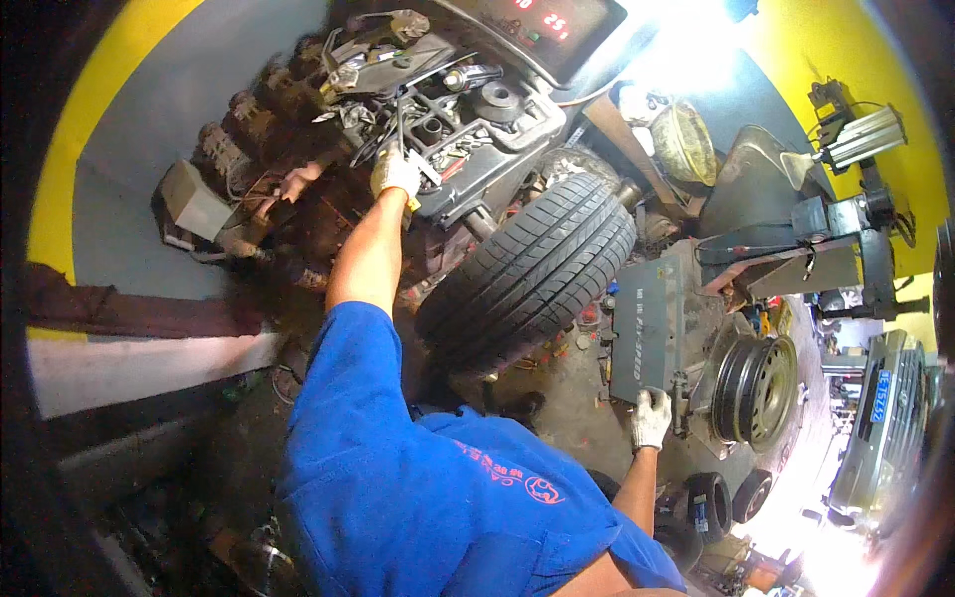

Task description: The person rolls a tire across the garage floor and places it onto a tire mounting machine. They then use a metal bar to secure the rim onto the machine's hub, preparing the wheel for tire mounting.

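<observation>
My left hand [396, 173], in a whitish work glove, reaches over the cluttered tool tray [476, 164] of a machine. Its fingers look closed around a thin, dark, upright tool [401, 117] whose kind I cannot make out. Metal pieces and loose tools lie around it. Upright beside the tray stands a black tire [542, 264], tread toward me. My right hand [652, 420], gloved in white, is low at the lower corner of a grey metal cabinet [639, 333]. Its fingers are slightly bent and apart, with nothing seen in them; I cannot tell whether they touch the cabinet.
A lit display [542, 25] stands behind the tray. Right of the cabinet is a bare steel wheel rim [753, 390], with more tires [708, 502] on the floor. A machine arm [865, 224] rises at right; a parked car [880, 423] is beyond.
</observation>
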Available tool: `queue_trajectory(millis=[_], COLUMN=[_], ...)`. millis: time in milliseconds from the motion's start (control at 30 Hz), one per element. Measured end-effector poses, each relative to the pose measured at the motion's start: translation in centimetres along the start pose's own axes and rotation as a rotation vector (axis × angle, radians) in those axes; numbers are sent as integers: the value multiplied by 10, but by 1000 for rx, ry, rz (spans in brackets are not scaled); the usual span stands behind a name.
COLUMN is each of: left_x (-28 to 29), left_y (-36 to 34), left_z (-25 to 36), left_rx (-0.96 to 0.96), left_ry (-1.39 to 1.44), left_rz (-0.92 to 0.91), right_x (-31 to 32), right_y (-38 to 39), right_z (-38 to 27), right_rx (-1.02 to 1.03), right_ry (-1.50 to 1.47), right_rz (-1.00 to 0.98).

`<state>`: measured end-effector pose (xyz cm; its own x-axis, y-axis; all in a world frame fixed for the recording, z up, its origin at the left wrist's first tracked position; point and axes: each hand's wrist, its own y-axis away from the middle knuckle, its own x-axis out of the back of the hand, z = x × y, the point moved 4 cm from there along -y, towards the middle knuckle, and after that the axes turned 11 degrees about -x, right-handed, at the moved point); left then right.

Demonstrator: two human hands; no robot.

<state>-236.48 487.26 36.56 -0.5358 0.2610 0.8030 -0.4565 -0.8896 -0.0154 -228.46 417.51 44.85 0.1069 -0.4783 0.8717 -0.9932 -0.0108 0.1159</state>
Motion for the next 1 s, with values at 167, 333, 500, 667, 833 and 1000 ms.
queue_trajectory(millis=[167,333,500,667,833,1000], left_x=[14,20,35,51,83,154], left_y=[11,181,313,277,232,164], left_z=[14,133,188,178,130,88], left_rx=[-159,-372,-268,-210,36,395], left_ry=[-122,700,1042,1390,1457,1398], left_rz=[176,93,-63,7,50,521], right_x=[-22,-68,-77,-53,-54,-103], right_y=[33,71,98,103,115,133], right_z=[-8,-141,-252,-293,-268,-76], right_rx=[-44,139,288,492,475,-317], right_ry=[-158,-525,-871,-801,-408,-892], right_rz=[-122,-341,-511,-701,-904,-1041])
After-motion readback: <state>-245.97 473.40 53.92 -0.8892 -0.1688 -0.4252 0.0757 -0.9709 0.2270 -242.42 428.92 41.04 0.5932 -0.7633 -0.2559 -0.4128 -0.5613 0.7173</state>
